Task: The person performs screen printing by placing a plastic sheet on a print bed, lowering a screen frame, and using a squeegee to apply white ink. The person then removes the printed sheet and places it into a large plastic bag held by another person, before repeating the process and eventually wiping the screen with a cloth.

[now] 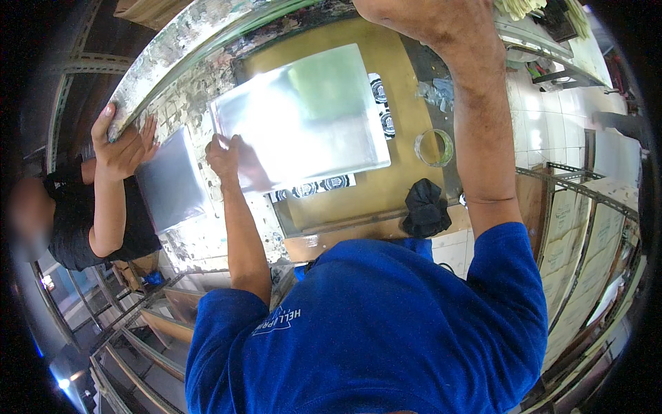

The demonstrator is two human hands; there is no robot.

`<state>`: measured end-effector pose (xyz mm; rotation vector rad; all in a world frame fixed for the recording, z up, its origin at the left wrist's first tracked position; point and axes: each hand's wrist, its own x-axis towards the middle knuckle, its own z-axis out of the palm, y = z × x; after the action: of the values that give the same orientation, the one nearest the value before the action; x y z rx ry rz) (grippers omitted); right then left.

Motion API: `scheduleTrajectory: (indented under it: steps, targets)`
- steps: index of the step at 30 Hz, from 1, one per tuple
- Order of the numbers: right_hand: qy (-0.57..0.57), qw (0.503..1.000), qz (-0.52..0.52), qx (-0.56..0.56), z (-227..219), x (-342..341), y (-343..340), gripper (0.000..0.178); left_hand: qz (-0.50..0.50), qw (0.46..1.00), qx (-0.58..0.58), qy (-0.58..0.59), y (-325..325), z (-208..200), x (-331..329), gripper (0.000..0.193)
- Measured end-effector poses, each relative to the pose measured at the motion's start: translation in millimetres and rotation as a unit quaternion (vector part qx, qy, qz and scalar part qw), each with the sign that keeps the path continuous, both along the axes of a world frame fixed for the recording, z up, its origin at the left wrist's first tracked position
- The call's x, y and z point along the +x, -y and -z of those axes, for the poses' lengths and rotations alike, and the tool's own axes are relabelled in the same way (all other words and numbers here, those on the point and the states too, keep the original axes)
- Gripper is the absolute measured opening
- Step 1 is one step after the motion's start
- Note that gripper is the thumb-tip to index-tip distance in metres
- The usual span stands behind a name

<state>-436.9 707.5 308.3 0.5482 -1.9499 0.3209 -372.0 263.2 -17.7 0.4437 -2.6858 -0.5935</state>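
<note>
Your left hand (223, 156) is closed, fingers bent, pinching the near-left border of a glossy clear plastic sheet (310, 110) at its 9 o'clock side. Your right hand (407, 15) is at about 1 o'clock from the sheet, cut off by the upper border of the view; its fingers are out of sight, so you cannot tell whether it is open or gripping.

The sheet lies on an olive-yellow board (407, 103) on the paint-stained tabletop (217, 238), bright glare washing over much of it. Black-and-white printed paper (334, 183) shows from under it at 3 and 6 o'clock.

Taking the sheet as your dial, a long paint-smeared frame (172, 58) runs above the tabletop from 9 to 12 o'clock, covering what is behind it. At 9 o'clock a co-worker's hand (118, 148) grips its end, with their other hand (147, 138) spread just beside. A grey sheet (172, 181) lies at 8 o'clock.

On the far side, crumpled pale plastic (437, 94) sits at 3 o'clock near your right forearm, a clear ring-shaped roll (419, 151) just past 3, and a bunched black cloth (426, 209) at 4.
</note>
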Motion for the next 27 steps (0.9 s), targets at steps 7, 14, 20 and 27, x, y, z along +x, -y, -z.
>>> scheduleTrajectory:
  steps: [7,14,20,27]
  targets:
    - [0.016,1.000,-0.011,-0.011,3.7,-1.8,-3.3,0.042,0.006,0.999,-0.014,0.047,-2.5,-2.5,3.2,0.047]
    - [0.047,0.999,-0.016,-0.015,5.4,1.4,-3.4,0.040,-0.105,0.977,-0.178,0.051,-28.7,-15.3,9.5,0.076]
    - [0.021,0.999,-0.030,-0.031,2.8,1.9,-1.2,0.039,0.261,0.957,-0.008,-0.127,-175.2,-55.3,2.8,0.047]
    - [0.104,0.995,0.013,0.003,-9.0,16.1,-1.1,0.039,0.463,0.879,-0.093,0.059,-332.9,-79.3,3.2,0.117]
